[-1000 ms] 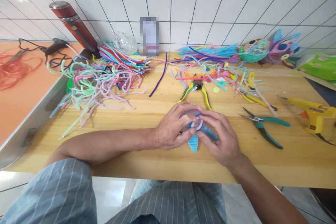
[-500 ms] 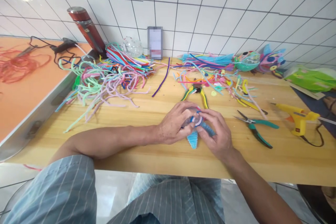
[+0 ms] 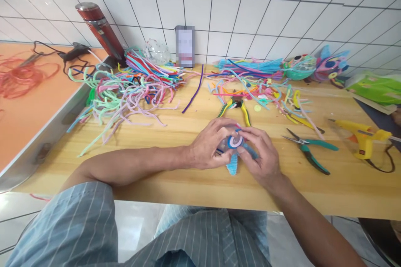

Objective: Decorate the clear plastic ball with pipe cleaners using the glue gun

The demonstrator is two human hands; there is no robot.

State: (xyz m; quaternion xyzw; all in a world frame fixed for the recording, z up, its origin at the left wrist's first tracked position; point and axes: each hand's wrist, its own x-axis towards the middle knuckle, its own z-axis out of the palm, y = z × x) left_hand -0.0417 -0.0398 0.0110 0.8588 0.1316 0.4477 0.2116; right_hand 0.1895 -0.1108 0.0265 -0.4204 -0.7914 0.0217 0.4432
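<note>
Between both hands is a small clear ball craft [image 3: 223, 143] with light-blue pipe-cleaner fins [image 3: 232, 166] sticking out below and to the right. A white and blue ring [image 3: 235, 141] shows on its near side. My left hand [image 3: 209, 144] is curled around the ball's left side, thumb underneath. From the right, my right hand [image 3: 262, 156] grips it, with the fingertips at the ring's upper edge and the thumb at its lower edge. My fingers hide much of the ball. Just beyond the hands lie yellow-and-black pliers [image 3: 237, 106], handles towards me.
Loose pipe cleaners [image 3: 125, 96] are heaped at the left, with a red thermos [image 3: 99, 29] behind. A phone [image 3: 185, 46] leans on the tiled wall. To the right lie teal-handled pliers [image 3: 310, 150] and a yellow glue gun [image 3: 365, 137]. Two finished-looking ball crafts [image 3: 300, 66] sit at the back.
My left thumb has shifted off the ring, so more of its face shows. Both hands keep hold of the ball. The camera view has moved slightly.
</note>
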